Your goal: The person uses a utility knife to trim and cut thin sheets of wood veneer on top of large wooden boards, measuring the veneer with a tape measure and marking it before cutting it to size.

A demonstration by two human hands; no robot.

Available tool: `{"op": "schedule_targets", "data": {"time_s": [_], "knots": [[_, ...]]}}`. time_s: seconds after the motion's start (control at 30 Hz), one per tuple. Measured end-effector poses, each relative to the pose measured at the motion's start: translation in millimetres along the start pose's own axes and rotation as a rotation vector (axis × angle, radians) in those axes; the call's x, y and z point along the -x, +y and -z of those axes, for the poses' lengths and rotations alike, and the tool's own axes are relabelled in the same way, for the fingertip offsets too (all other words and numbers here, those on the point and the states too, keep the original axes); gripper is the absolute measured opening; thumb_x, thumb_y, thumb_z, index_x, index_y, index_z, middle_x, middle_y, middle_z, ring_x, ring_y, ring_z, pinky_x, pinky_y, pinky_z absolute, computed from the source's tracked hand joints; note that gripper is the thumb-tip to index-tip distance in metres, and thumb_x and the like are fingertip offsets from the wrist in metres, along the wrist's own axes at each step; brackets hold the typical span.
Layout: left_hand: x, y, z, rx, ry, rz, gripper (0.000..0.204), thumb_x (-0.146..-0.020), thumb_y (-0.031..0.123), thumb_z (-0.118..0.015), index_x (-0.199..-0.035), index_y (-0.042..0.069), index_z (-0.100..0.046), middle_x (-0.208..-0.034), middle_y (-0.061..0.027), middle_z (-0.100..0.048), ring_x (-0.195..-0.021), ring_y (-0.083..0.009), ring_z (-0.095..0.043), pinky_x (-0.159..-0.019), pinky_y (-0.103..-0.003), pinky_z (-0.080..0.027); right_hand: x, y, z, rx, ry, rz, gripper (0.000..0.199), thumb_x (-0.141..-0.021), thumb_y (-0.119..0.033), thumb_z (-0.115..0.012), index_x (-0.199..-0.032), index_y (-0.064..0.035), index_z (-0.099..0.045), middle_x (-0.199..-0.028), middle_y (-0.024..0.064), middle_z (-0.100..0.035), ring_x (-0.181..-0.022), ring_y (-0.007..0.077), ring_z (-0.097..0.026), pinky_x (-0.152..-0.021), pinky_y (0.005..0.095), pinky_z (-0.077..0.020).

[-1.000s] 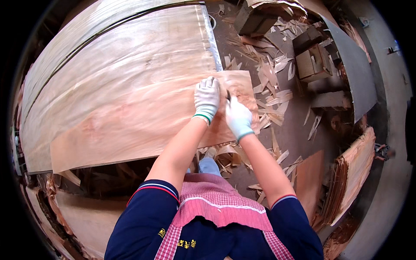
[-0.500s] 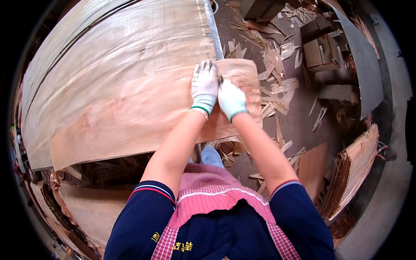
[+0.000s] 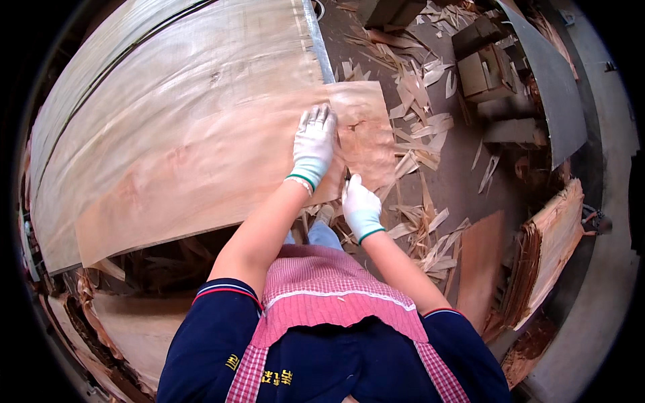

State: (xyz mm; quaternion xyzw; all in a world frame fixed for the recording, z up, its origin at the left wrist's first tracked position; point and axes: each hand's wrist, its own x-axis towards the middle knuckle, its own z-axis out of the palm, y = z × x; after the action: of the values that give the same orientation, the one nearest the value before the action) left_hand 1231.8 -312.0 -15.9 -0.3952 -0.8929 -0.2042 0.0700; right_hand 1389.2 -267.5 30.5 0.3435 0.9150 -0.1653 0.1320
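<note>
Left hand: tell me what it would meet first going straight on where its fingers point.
The left hand lies on the thin wood sheet: first, more of that sheet up to its far edge; beyond, probably the grey strip, though the exact line is unclear.

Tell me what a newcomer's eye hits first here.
First, the broad, pinkish-tan wood veneer sheet lying over a paler wood sheet at left, its right end jutting past that sheet's edge. Next, the white-gloved left hand resting flat on it and the white-gloved right hand gripping a small, dark tool near its front edge. Then, pale, ribbon-like wood scraps littering the brown floor at right.
</note>
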Motion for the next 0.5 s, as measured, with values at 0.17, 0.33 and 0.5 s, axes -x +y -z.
{"op": "schedule_targets", "data": {"time_s": [0.17,0.33,0.5], "knots": [[68,45,3,0.217,-0.126,-0.068,0.054,-0.083,0.019,-0.053,-0.134,0.003,-0.045,-0.143,-0.0145,-0.042,-0.136,-0.0271,-0.036,-0.115,-0.042,-0.021,0,8,-11,-0.033,0.016,-0.027,0.025,-0.091,-0.026,-0.05,-0.1,-0.0024,-0.048,-0.068,0.0205,-0.065,-0.065,0.0395,-0.065,-0.058,0.0504,-0.0511],[72,45,8,0.092,-0.123,-0.118,0.051,-0.086,0.008,-0.044,-0.137,0.003,-0.042,-0.146,-0.0153,-0.038,-0.136,-0.0275,-0.035,-0.115,-0.043,-0.021,91,91,-93,-0.077,-0.422,-0.162,0.041,-0.088,-0.031,-0.051,-0.122,-0.0078,-0.049,-0.097,0.0263,-0.065,-0.091,0.0381,-0.065,-0.08,0.0482,-0.0506],[83,49,13,0.122,-0.169,-0.094,0.053,-0.084,0.007,-0.043,-0.137,0.003,-0.042,-0.147,-0.0157,-0.037,-0.137,-0.0278,-0.034,-0.115,-0.043,-0.021,57,171,-93,-0.69,0.42,-0.077,0.034,-0.093,-0.031,-0.053,-0.105,-0.0003,-0.055,-0.077,0.016,-0.062,-0.065,0.0313,-0.06,-0.063,0.0434,-0.05]]}}
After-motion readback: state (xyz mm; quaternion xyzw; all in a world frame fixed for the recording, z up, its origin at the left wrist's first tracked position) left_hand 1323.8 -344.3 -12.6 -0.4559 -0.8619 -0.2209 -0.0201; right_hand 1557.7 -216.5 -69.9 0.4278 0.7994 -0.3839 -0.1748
